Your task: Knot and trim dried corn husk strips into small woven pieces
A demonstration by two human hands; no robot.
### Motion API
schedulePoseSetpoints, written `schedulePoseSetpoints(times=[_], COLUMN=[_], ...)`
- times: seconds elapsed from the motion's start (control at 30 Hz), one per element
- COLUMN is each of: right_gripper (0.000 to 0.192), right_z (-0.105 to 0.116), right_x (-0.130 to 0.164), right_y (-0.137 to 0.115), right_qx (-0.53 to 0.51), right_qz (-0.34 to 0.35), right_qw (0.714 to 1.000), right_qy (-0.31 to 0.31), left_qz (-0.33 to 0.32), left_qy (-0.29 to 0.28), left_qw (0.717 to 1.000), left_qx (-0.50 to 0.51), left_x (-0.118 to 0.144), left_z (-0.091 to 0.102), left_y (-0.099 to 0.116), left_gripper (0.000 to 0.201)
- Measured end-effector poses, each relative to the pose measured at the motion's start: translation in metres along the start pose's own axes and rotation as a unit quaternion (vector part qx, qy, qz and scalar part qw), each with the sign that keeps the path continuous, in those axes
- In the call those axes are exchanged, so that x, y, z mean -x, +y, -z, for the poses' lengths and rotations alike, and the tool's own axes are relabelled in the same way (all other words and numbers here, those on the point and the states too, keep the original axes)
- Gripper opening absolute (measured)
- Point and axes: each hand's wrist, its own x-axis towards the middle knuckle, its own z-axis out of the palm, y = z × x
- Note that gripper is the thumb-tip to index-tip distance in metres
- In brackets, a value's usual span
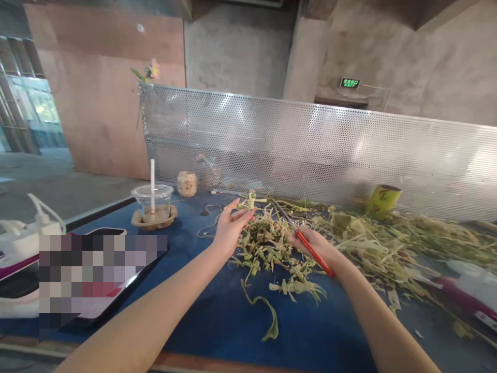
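My left hand (229, 228) pinches a small pale green plant sprig (251, 201) between thumb and fingers, above the table. Closed around a red-handled metal tool (313, 252) is my right hand (312, 243); the tool's long thin metal end points up and left, close to the sprig. Its exact kind is not clear. Below and between both hands lies a pile of dried, trimmed plant pieces (267, 241). A curled dry leaf (273, 316) rests apart, nearer the front edge.
Long dried stalks (365, 243) spread over the right side, with a yellow-green cylinder (383, 202) behind. A lidded plastic cup (152, 199) with a straw, a woven pot (187, 184) and electronic devices stand left. A perforated metal screen (252, 140) borders the blue table (217, 321).
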Motion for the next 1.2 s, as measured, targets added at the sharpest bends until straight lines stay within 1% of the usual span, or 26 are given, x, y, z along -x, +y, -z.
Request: schedulePoseSetpoints(times=[0.1,0.27,0.4,0.53,0.8,0.9,1.0,1.07,1.13,1.2], right_gripper=[0.037,0.037,0.041,0.04,0.038,0.037,0.037,0.037,0.038,0.038], right_z=[-0.004,-0.005,-0.004,-0.004,-0.003,0.0,0.005,0.01,0.019,0.03], right_x=[0.002,0.006,0.007,0.006,0.007,0.008,0.008,0.008,0.009,0.011], right_y=[-0.005,-0.011,-0.01,-0.008,0.0,0.001,0.0,0.001,0.004,0.009], right_qx=[-0.01,-0.052,-0.086,-0.114,-0.125,-0.119,-0.103,-0.093,-0.081,-0.075], right_qz=[0.009,-0.012,-0.009,-0.008,-0.026,-0.029,-0.029,-0.031,-0.037,-0.05], right_qw=[1.0,0.997,0.995,0.992,0.99,0.992,0.994,0.995,0.995,0.993], right_qy=[-0.022,-0.056,-0.045,-0.047,-0.051,-0.04,-0.011,0.016,0.046,0.078], left_qz=[-0.012,-0.007,-0.019,-0.029,-0.059,-0.068,-0.069,-0.069,-0.066,-0.062], left_qy=[-0.008,-0.036,-0.034,-0.039,-0.061,-0.07,-0.07,-0.067,-0.071,-0.088], left_qw=[1.0,0.995,0.995,0.994,0.986,0.984,0.985,0.986,0.984,0.98], left_qx=[-0.012,-0.089,-0.092,-0.097,-0.142,-0.148,-0.141,-0.138,-0.15,-0.166], left_x=[0.003,0.012,0.014,0.013,0.008,0.004,-0.002,-0.008,-0.016,-0.024], left_z=[-0.002,-0.009,-0.014,-0.017,-0.011,-0.013,-0.023,-0.034,-0.05,-0.07], left_y=[0.001,0.005,0.007,0.006,0.003,0.005,0.007,0.009,0.012,0.014], left_gripper=[0.076,0.078,0.075,0.074,0.077,0.081,0.091,0.098,0.101,0.102])
